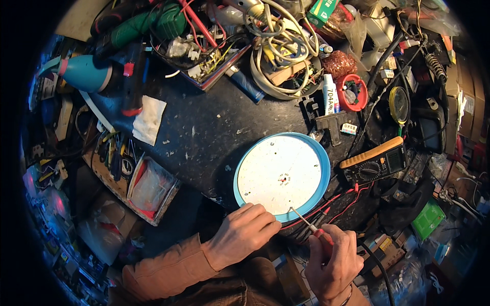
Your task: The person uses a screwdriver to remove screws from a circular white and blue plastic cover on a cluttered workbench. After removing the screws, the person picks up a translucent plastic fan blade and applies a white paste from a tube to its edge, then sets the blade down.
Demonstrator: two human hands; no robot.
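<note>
A round white panel point(273, 160) set in a blue rim point(238, 178) lies at the near edge of the dark workbench. Small screws and holes dot its face, with a little cluster of marks around a hole near the middle. My left hand point(244, 232) is closed at the rim's lower left edge, its fingers curled against it. In my right hand point(334, 260) is a screwdriver point(320, 235) with a red handle, held from the lower right. Its thin metal shaft slants up to the left, and the tip meets the white face near the lower rim.
Beside the panel on the right lies a black and orange multimeter point(375, 163) with red leads point(352, 191) trailing below the panel. A white tube point(331, 94) and red bowl point(352, 93) stand behind. Coiled cable point(286, 41) piles at the back; a tool box point(127, 178) sits left.
</note>
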